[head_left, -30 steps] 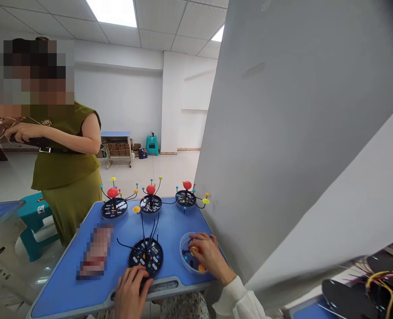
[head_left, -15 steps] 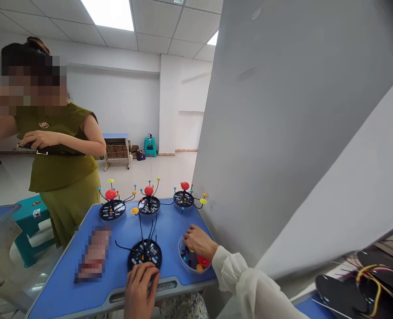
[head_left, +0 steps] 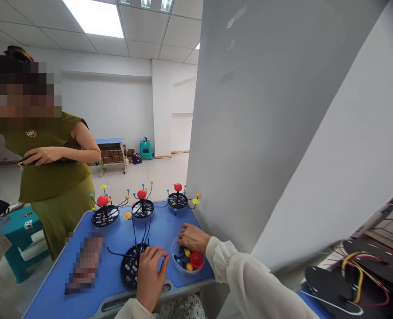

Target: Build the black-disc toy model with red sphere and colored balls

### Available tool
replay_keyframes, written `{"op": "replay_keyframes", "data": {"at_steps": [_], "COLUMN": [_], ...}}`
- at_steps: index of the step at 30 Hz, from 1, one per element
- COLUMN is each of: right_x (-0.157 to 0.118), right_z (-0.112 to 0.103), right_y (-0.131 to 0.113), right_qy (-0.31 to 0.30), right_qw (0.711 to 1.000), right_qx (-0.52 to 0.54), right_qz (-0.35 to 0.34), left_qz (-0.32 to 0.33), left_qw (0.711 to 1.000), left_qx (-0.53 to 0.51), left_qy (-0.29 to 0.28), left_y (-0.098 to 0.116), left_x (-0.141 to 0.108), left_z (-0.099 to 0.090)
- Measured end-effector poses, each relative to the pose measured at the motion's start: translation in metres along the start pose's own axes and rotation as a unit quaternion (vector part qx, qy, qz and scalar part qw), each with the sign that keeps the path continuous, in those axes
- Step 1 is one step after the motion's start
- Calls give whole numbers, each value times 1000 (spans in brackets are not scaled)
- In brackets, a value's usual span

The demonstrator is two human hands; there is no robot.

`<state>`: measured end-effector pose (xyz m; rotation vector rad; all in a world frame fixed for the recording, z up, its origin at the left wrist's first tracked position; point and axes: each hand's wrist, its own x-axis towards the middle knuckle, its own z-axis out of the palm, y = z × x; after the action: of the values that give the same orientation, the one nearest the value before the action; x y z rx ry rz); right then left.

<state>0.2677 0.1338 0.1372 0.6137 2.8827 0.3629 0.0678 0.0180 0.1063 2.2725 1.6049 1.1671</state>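
Left hand (head_left: 149, 277) on black solar-system model base (head_left: 129, 272), lower middle.
Fingers curled over it, grip unclear; right hand (head_left: 191, 238) relaxed, empty-looking, at clear bowl (head_left: 173, 257) of parts (head_left: 188, 259).

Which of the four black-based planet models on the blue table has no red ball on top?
The front model, under the left hand: bare wires, unlike the three models behind, each topped red.

My left hand (head_left: 149, 277) presses on a black round model base (head_left: 129, 271) sprouting thin black wires; my right hand (head_left: 191, 237) sits over a clear bowl (head_left: 174, 259) of small coloured balls and a red ball (head_left: 196, 260).
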Motion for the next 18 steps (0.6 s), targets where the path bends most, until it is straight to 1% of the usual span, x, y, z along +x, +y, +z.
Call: {"op": "replay_keyframes", "data": {"at_steps": [5, 11, 14, 18], "right_x": [1, 6, 9, 12], "right_z": [-1, 1, 3, 4], "right_y": [-2, -5, -7, -8], "right_qy": [4, 9, 9, 13], "right_qw": [1000, 1000, 1000, 999], "right_qx": [2, 5, 12, 30], "right_qz": [-25, -18, -10, 6], "left_qz": [-48, -38, -31, -33], "left_qw": [996, 985, 976, 966], "left_qx": [36, 90, 113, 107], "left_qy": [-73, -139, -183, -233], "left_y": [5, 15, 22, 29], "left_x": [14, 37, 55, 77], "left_z": [-3, -6, 1, 20]}}
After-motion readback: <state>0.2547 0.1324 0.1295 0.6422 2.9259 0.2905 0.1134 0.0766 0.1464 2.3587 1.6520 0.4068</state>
